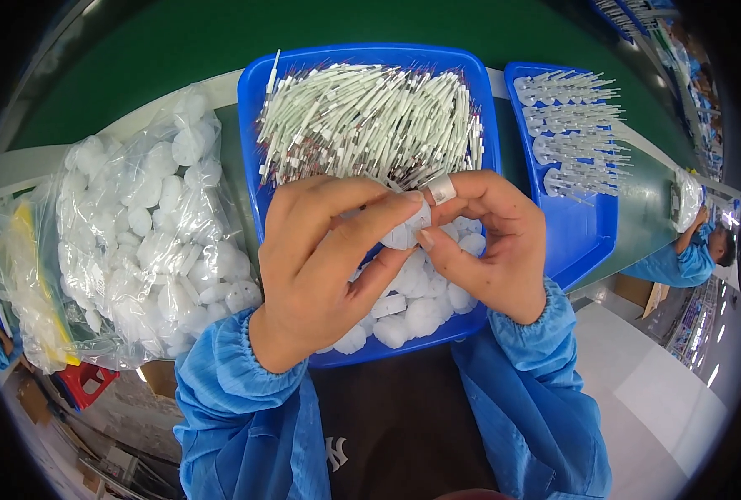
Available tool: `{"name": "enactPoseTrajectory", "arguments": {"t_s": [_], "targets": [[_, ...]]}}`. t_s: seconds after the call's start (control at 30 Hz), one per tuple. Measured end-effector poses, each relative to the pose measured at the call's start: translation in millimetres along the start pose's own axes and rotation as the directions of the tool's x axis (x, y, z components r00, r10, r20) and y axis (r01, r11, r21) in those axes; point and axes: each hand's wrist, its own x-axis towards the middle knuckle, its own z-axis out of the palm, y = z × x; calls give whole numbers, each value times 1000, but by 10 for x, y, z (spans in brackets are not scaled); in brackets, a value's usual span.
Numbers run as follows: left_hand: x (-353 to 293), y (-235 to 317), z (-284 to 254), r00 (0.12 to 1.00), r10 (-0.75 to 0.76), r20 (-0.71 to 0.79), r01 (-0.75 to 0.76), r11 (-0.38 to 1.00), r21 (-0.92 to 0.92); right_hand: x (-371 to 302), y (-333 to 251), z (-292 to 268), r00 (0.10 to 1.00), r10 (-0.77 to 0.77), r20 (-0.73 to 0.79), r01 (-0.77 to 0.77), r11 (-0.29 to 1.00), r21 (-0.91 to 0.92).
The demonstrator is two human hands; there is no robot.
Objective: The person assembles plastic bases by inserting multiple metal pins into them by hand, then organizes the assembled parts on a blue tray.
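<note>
Both my hands meet over the near part of a blue tray (492, 117). My left hand (308, 258) pinches a small round white plastic piece (405, 232) between thumb and fingers. From the other side, my right hand (497, 237) grips the same piece with thumb and index finger. A whitish band (441, 189) sits by the right index fingertip. Below the hands, loose white plastic pieces (425, 317) fill the tray's near end. Its far end holds a thick heap of thin pale sticks with wire ends (370, 117). My fingers hide the details of the held piece.
At the left lies a clear plastic bag (150, 225) full of similar white pieces. A second blue tray (583, 233) at the right carries rows of white pieces with thin sticks on them. A person in blue (675, 262) is at the far right. A red stool (91, 383) stands lower left.
</note>
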Motion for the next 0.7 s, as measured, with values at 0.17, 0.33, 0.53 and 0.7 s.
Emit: {"name": "enactPoseTrajectory", "arguments": {"t_s": [0.17, 0.33, 0.53, 0.7], "targets": [[-43, -25, -41, 998, 43, 45, -44, 999, 13, 17, -32, -9, 997, 35, 69, -45, 987, 154], [-33, -33, -18, 998, 43, 49, -41, 999, -33, -22, 11, -56, 993, 82, 89, -100, 972, 214], [-37, 5, -31, 995, 28, 94, -22, 998, -62, 13, -31, -57, 993, 78, 89, -89, 988, 125], [-17, 18, -123, 992, -43, 115, 70, 968, -239, 8, -129, -190, 927, 370, 60, -373, 893, 252]]}}
